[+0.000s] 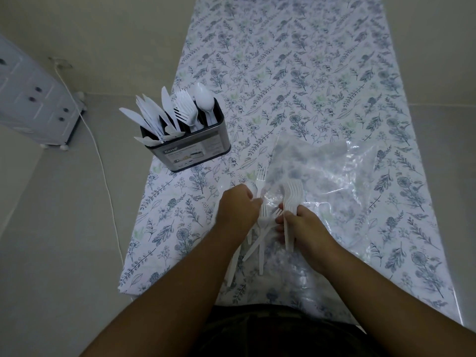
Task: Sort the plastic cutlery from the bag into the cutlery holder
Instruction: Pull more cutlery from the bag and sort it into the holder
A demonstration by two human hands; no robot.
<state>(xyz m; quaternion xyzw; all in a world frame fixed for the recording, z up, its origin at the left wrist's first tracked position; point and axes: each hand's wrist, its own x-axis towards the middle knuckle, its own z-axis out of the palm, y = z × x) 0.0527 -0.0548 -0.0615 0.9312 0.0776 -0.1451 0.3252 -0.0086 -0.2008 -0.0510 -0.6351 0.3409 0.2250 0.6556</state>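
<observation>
- The right hand (306, 225) gripped a stack of forks (291, 199), tines pointing away, at the bag's (334, 171) near edge.
- The left hand (238, 207) pinched one fork (261, 181) beside it.
- More loose cutlery (253, 247) lay crossed under both hands on the table (309, 73).
- The holder (190, 148) stood well to the left, with knives, forks and spoons in separate compartments.
</observation>
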